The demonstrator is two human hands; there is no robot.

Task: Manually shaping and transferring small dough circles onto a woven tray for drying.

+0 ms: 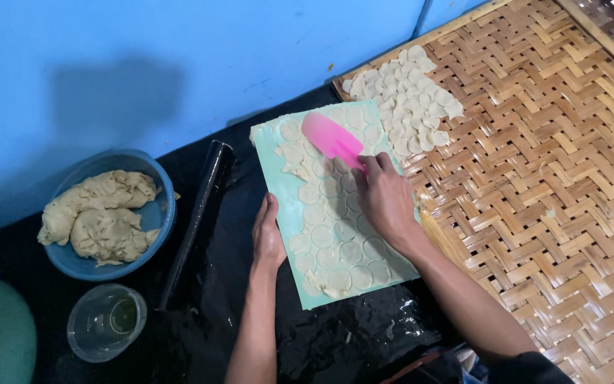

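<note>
A black plastic-covered surface (335, 341) carries a mint cutting board (289, 213), blue dough bowl (161, 213), rolling pin (197, 220), clear cup (104, 321) and woven tray (548, 185).

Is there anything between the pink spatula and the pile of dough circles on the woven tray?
Nothing visible. The spatula in the right hand lies on the green board, and only cut dough circles separate it from the pile on the tray.

Cutting board (278, 206) w/ dough rounds (335, 242) on it — woven tray (548, 178) to its right, rolling pin (197, 220) & dough bowl (158, 213) left.
</note>
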